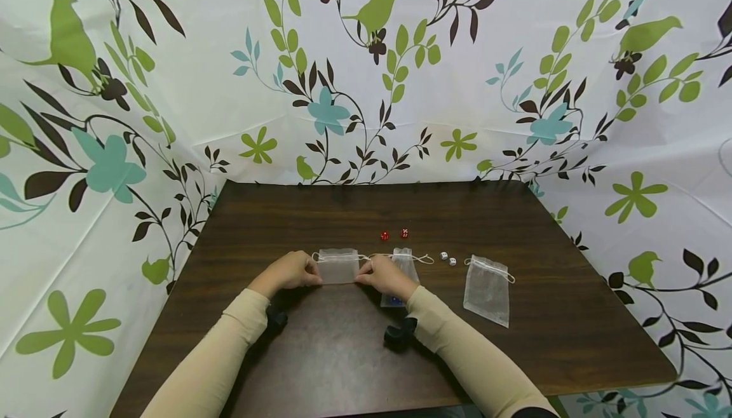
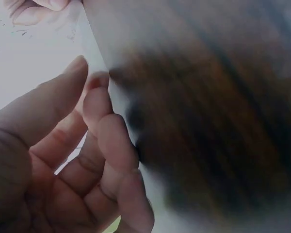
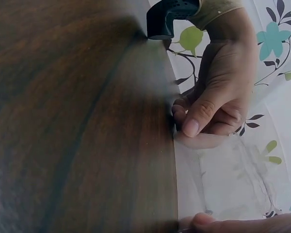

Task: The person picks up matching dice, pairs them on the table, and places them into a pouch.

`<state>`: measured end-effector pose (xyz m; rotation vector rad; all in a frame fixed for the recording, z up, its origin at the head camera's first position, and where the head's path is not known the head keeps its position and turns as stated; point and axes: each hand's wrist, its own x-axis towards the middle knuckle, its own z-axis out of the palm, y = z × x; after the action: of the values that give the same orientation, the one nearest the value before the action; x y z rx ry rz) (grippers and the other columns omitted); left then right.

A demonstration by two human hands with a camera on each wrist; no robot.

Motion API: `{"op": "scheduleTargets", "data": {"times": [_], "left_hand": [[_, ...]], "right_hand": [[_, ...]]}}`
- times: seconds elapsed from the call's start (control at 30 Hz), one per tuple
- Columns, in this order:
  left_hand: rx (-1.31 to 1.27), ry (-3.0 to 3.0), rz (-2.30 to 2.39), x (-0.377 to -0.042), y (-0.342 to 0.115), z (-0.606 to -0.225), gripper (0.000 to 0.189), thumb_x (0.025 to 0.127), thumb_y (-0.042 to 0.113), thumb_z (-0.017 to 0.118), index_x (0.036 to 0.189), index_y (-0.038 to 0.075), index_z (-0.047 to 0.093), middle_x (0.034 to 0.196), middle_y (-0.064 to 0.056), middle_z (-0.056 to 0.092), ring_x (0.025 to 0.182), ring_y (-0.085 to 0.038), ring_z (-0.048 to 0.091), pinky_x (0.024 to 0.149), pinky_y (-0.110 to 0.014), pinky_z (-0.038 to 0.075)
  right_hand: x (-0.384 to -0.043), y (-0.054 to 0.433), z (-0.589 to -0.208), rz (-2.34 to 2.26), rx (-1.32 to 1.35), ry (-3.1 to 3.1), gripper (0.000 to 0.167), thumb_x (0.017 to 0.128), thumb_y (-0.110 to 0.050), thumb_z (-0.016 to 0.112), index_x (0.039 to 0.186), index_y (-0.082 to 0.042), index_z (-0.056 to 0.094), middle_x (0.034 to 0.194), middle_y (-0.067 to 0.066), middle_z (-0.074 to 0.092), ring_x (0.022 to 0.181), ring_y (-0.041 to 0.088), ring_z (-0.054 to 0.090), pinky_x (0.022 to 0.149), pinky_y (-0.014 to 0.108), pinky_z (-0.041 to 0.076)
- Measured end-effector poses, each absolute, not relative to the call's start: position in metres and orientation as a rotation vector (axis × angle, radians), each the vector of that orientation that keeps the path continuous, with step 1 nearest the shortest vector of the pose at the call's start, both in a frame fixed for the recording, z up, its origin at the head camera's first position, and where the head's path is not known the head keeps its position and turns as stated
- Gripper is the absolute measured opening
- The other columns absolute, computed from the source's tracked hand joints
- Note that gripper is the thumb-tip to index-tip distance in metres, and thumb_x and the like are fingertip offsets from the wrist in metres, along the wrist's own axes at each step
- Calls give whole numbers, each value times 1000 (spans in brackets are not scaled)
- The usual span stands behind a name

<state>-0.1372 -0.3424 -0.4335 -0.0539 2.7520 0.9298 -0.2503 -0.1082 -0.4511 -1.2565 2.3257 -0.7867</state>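
Note:
A small sheer white drawstring bag [image 1: 338, 268] is stretched between both hands over the dark table, its cord side away from me. My left hand [image 1: 293, 270] pinches its near left corner between thumb and fingers. The near right corner is pinched by my right hand [image 1: 384, 274]. In the right wrist view the left hand [image 3: 218, 102] grips one end of the bag [image 3: 223, 170], while only fingertips of the right hand [image 3: 247, 225] show. Partly behind the right hand lies a second sheer bag [image 1: 407, 267], with blue dice [image 1: 396, 302] at its near end.
Two red dice [image 1: 384, 235] sit beyond the bags. Two white dice [image 1: 443, 256] lie between the second bag and a third sheer bag [image 1: 487, 292], which lies flat at the right. A patterned curtain [image 1: 366, 119] hangs behind the brown wooden table [image 1: 320, 354].

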Motion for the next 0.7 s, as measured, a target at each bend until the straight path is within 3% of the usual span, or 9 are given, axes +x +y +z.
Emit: {"op": "scheduleTargets", "data": {"times": [0.2, 0.4, 0.53, 0.7], "left_hand": [[-95, 2791, 982, -135, -352, -429, 23, 87, 22, 82, 91, 9, 64, 84, 0, 61, 74, -16, 56, 68, -33, 47], [123, 3019, 978, -137, -351, -421, 49, 84, 18, 85, 116, 6, 50, 116, -15, 52, 97, -28, 58, 79, -43, 51], [334, 3171, 848, -138, -346, -421, 44, 85, 16, 85, 118, 11, 57, 123, -11, 52, 95, -23, 60, 79, -40, 53], [356, 3188, 776, -141, -340, -424, 27, 88, 16, 81, 110, 15, 64, 113, -2, 59, 87, -17, 61, 74, -37, 52]], "right_hand": [[-251, -110, -451, -799, -1248, 2320, 12, 94, -14, 74, 92, -5, 82, 91, 5, 77, 76, 9, 64, 69, 25, 51], [-252, -107, -451, -798, -1244, 2318, 13, 94, -14, 73, 93, -5, 82, 91, 6, 77, 77, 8, 64, 68, 25, 51], [-252, -107, -452, -798, -1252, 2303, 14, 95, -15, 73, 93, -4, 82, 92, 7, 77, 77, 9, 65, 67, 24, 51], [-252, -107, -452, -789, -1229, 2315, 13, 94, -15, 74, 94, -5, 82, 92, 6, 77, 79, 12, 67, 68, 25, 52]]}}
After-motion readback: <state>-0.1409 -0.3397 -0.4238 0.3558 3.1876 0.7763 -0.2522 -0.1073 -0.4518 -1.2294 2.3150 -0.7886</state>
